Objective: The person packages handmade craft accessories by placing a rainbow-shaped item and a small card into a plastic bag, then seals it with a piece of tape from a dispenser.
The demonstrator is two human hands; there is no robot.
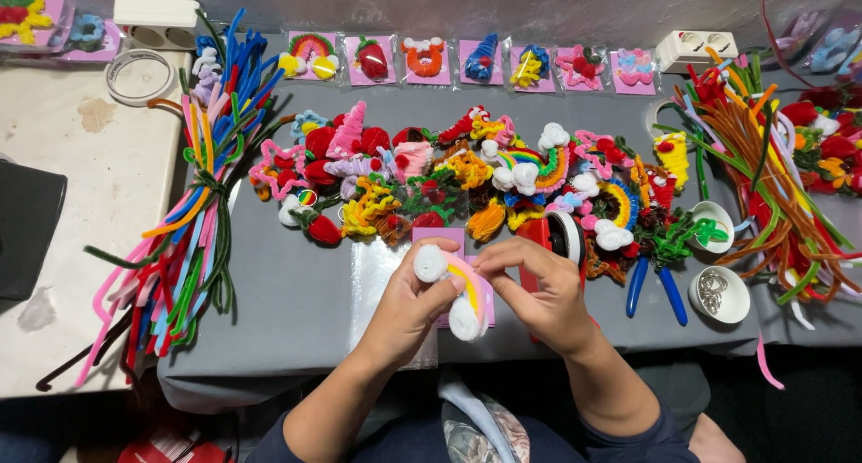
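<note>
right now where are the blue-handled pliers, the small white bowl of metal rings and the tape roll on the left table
blue-handled pliers (672, 294): head view, on the right blue handle
small white bowl of metal rings (738, 308): head view, on its right rim
tape roll (113, 79): head view, on its left edge

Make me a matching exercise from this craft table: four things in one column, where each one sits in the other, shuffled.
Things:
1. Rainbow pipe-cleaner piece with white fluffy ends
2. Blue-handled pliers
3. Small white bowl of metal rings
4. Tied bundle of mixed-colour pipe cleaners

Places:
A. Far left of the grey cloth
B. Held between left hand and right hand
C. Rightmost of the three near the right hand
D. Between the right hand and the bowl

Pairs: 1-B, 2-D, 3-C, 4-A
</note>
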